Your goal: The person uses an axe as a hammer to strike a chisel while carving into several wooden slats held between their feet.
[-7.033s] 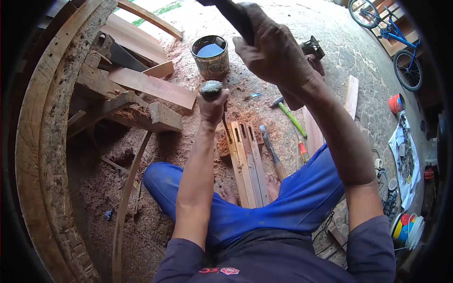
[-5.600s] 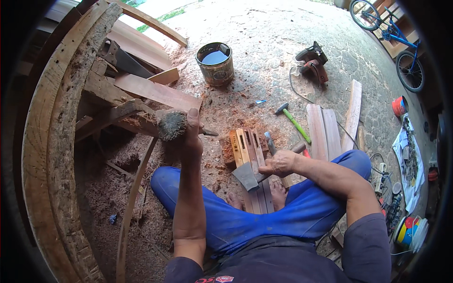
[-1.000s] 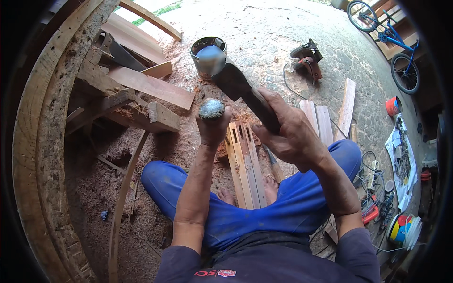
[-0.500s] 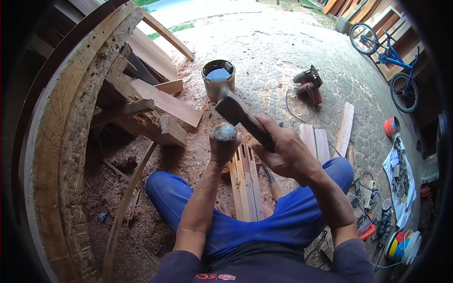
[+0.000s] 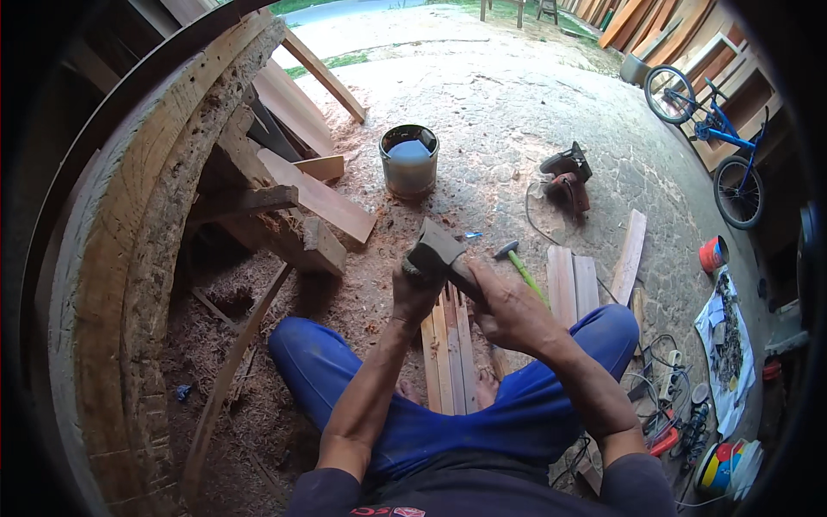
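Note:
I sit on the sawdust-covered ground in blue trousers. My left hand (image 5: 413,295) is a closed fist around an upright tool, whose top is hidden under the mallet. My right hand (image 5: 510,312) grips the handle of a dark wooden mallet (image 5: 435,247). The mallet head rests right on top of my left fist. Beneath both hands lie thin wooden strips (image 5: 448,349) between my legs. A short wooden block (image 5: 323,246) sticks out of the timber frame just left of my left hand.
A big curved timber frame (image 5: 129,258) fills the left side. A metal bucket (image 5: 409,159) stands ahead, with a power tool (image 5: 564,177) to its right. A green-handled hammer (image 5: 519,263) and planks (image 5: 573,280) lie right. Bicycle (image 5: 715,142), red cup (image 5: 712,254) and cables (image 5: 668,405) sit far right.
The mallet, raised a second ago, has come down onto the top of the tool in my left fist. My left hand has stayed in place.

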Demonstrator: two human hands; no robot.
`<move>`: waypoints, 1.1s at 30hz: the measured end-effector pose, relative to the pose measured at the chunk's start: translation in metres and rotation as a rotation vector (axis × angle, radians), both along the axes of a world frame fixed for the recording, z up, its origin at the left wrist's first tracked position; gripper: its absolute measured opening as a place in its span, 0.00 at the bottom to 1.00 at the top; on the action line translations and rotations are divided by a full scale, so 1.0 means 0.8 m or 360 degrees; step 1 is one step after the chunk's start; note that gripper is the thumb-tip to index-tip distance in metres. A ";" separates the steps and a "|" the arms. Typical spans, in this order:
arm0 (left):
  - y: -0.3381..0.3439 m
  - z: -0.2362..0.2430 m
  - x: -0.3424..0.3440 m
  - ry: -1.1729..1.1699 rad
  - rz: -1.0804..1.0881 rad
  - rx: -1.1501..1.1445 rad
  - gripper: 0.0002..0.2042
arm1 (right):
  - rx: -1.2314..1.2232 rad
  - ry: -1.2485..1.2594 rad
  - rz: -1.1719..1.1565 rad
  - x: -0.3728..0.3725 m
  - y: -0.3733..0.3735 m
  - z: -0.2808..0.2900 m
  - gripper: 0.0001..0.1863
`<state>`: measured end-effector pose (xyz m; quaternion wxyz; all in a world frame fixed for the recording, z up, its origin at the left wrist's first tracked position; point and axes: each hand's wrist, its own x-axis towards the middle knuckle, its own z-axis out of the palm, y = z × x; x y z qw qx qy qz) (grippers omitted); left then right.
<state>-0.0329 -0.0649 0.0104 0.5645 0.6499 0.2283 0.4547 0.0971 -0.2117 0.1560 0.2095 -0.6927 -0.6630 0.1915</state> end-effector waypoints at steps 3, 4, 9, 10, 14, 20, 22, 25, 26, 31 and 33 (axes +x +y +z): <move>0.023 -0.003 0.015 0.0297 0.0377 0.0545 0.08 | 0.0258 0.0724 -0.0302 -0.019 -0.017 -0.025 0.28; 0.043 0.005 0.023 0.0242 0.0319 0.0177 0.07 | 0.0442 0.0715 -0.0311 -0.022 -0.018 -0.038 0.28; 0.008 0.014 0.035 0.0081 0.0318 0.0223 0.11 | -0.0041 0.1788 -0.0707 -0.015 -0.041 -0.061 0.29; -0.009 0.013 0.016 0.0170 0.0210 0.0577 0.11 | -0.0093 0.1973 -0.0753 -0.009 -0.047 -0.064 0.28; 0.035 0.013 -0.017 0.0369 0.0284 -0.0249 0.11 | 0.0013 0.2385 -0.0868 -0.003 -0.048 -0.084 0.22; 0.025 0.094 0.047 0.0407 0.0207 0.0590 0.11 | 0.0179 0.2584 -0.0930 -0.001 -0.052 -0.073 0.19; 0.041 0.061 0.046 0.0145 0.0136 0.0354 0.12 | 0.0179 0.2577 -0.0786 0.003 -0.052 -0.073 0.23; 0.051 0.031 0.041 0.0124 0.0325 0.0461 0.16 | 0.0039 0.2545 -0.0853 -0.004 -0.053 -0.072 0.24; 0.058 0.032 0.039 0.0192 0.0471 0.0659 0.16 | 0.0035 0.2530 -0.0874 -0.005 -0.054 -0.074 0.24; 0.064 0.030 0.032 0.0143 0.0375 0.0389 0.16 | 0.0048 0.2445 -0.0938 -0.006 -0.048 -0.080 0.24; 0.062 0.021 0.031 0.0075 0.0427 0.0514 0.14 | 0.0056 0.2476 -0.0886 -0.004 -0.046 -0.080 0.23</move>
